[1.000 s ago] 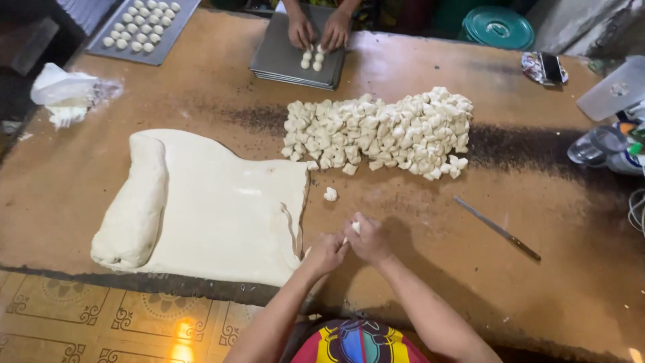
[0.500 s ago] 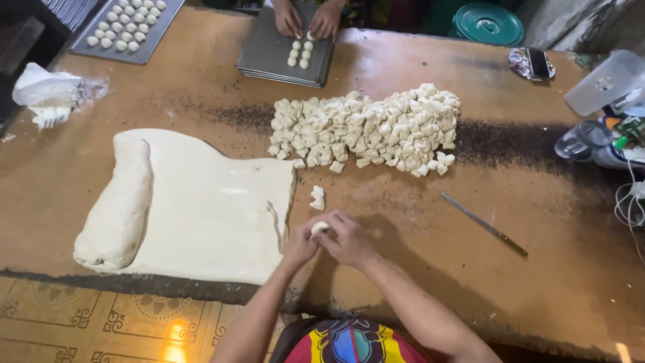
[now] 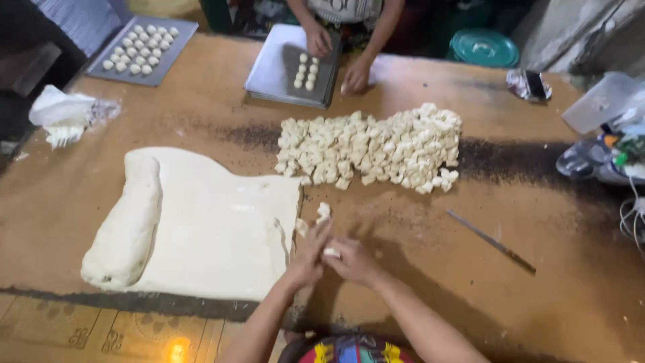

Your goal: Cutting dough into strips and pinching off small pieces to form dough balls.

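Left of the fingers lies the dough sheet (image 3: 215, 228), its rolled edge running away from the person. Beyond the fingers, the heap of cut pieces (image 3: 376, 148) stretches crosswise. A knife (image 3: 490, 240) lies to their right, slanting. The left hand (image 3: 310, 252) and right hand (image 3: 353, 261) meet, fingers pinching one small dough piece (image 3: 331, 253) between them; another loose piece (image 3: 323, 212) sits just beyond, nearer the left hand.

**Hands pinch dough piece at sheet edge**

L hand (image 3: 310, 259) & R hand (image 3: 353, 261) meet over a small dough piece (image 3: 331, 253), just right of the rolled dough sheet (image 3: 201, 228). Another bit (image 3: 323, 212) lies nearby. Pile of cut pieces (image 3: 376, 148) beyond; knife (image 3: 490, 240) to the right. Across the table (image 3: 537, 302), another person's hands at a tray (image 3: 275, 67).
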